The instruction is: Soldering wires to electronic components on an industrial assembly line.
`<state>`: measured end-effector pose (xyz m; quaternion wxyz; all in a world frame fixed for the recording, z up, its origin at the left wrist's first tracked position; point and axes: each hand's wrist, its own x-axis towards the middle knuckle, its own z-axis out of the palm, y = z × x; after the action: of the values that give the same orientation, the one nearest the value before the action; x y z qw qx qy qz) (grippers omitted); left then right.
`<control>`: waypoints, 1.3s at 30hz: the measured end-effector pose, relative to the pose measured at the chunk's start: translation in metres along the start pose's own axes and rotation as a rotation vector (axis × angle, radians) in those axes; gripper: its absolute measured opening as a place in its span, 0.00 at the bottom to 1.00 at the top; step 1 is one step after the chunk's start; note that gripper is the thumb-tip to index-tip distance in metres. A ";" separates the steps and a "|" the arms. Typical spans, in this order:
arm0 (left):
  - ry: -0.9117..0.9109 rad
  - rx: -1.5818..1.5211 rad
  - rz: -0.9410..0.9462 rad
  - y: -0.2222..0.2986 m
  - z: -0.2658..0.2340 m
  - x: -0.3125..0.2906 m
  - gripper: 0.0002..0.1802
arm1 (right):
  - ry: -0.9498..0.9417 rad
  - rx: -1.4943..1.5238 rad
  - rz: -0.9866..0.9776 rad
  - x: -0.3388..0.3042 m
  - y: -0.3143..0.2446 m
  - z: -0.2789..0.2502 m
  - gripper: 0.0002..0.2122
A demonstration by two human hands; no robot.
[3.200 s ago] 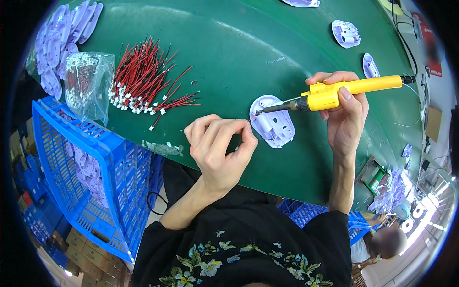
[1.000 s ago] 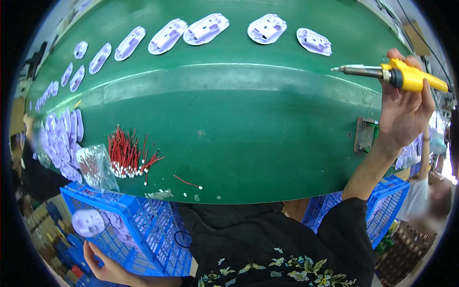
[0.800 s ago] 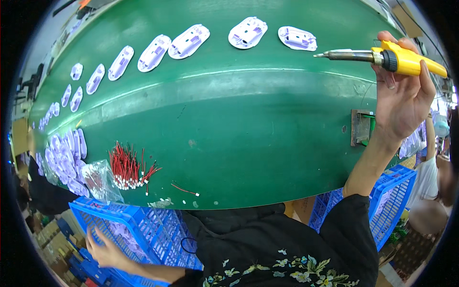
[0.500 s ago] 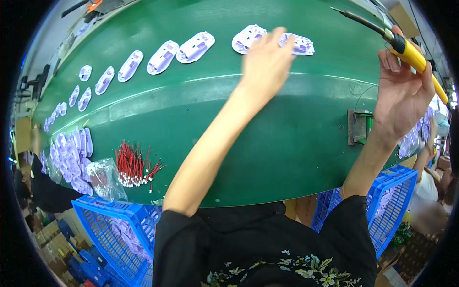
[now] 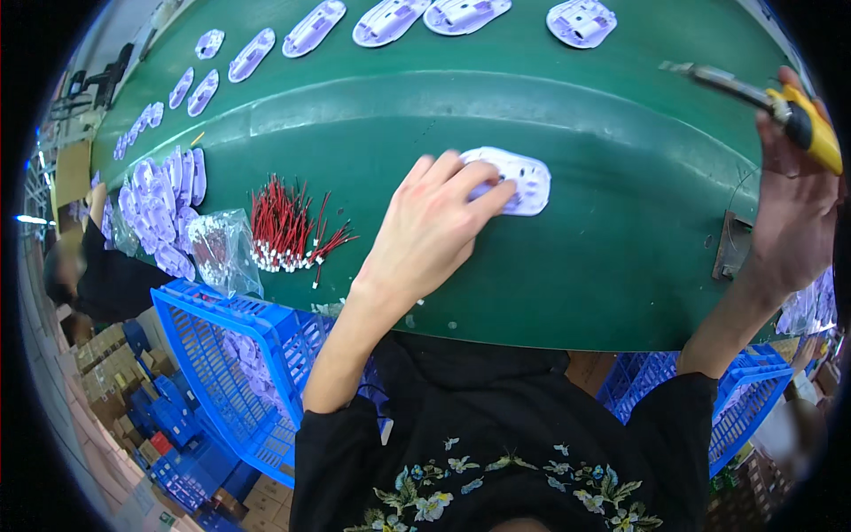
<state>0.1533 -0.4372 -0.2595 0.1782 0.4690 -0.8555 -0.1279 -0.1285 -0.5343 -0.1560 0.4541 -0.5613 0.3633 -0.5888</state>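
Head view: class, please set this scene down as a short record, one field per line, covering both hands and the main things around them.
Left hand: fingers over the left end of a pale purple plastic shell; grip unclear
Right hand: holding a yellow soldering iron, raised, tip pointing left
Table: green
Wires: loose red and black pile, white plugs
Bag: clear plastic, between the wires and a heap of shells
Crates: blue, one at left, one at right

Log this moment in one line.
Left hand: on lilac shell | Right hand: holding yellow soldering iron | Red-wire heap: on green table
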 end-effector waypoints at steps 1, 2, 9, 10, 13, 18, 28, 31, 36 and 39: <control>0.045 -0.040 -0.092 0.004 -0.004 -0.013 0.18 | -0.008 0.000 0.006 -0.007 0.008 -0.011 0.20; 0.093 -0.073 -0.182 0.008 -0.009 -0.026 0.19 | -0.082 0.198 0.111 -0.014 0.014 -0.022 0.21; 0.245 0.026 -1.031 0.062 -0.008 -0.107 0.16 | -0.302 0.068 0.295 -0.036 0.040 0.020 0.17; 0.229 0.037 -0.978 0.062 -0.001 -0.108 0.14 | -0.292 0.028 0.343 -0.039 0.040 0.024 0.18; 0.281 0.008 -0.929 0.065 0.022 -0.115 0.09 | -0.305 0.004 0.417 -0.046 0.053 0.035 0.19; 0.247 -0.051 -0.788 0.066 0.021 -0.113 0.10 | -0.381 -0.019 0.541 -0.053 0.068 0.039 0.17; 0.236 0.008 -0.858 0.083 0.031 -0.110 0.10 | -0.406 -0.041 0.465 -0.038 0.065 0.039 0.17; 0.255 0.017 -0.814 0.082 0.038 -0.110 0.08 | -0.415 -0.030 0.459 -0.041 0.067 0.039 0.16; 0.414 -0.407 -0.720 0.067 0.025 -0.085 0.07 | -0.470 -0.029 0.459 -0.040 0.072 0.035 0.13; 0.521 -0.415 -0.619 0.053 0.042 -0.072 0.06 | -0.442 -0.019 0.510 -0.041 0.076 0.038 0.13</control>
<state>0.1306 -0.3461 -0.2907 0.4314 0.6735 -0.5578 -0.2217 -0.0832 -0.5169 -0.2373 0.6492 -0.5706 0.3903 -0.3171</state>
